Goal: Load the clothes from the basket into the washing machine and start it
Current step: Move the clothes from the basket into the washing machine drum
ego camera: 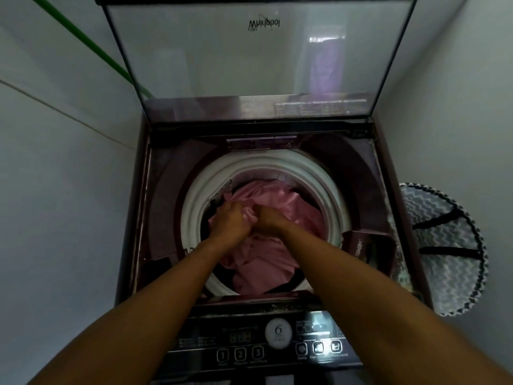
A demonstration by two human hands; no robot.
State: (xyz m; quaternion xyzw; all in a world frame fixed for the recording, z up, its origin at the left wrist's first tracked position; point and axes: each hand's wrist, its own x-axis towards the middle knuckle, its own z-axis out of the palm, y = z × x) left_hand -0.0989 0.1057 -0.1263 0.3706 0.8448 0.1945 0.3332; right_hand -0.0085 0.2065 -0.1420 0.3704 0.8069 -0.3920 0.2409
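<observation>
Pink clothes [277, 218] fill the drum of the top-loading washing machine [166, 190], whose glass lid [249, 56] stands raised. Both arms reach into the white drum ring: the left hand [231, 220] and the right hand [268, 218] sit side by side, fingers curled into the pink fabric, gripping it. A chevron-patterned basket [444, 273] stands just right of the machine.
</observation>
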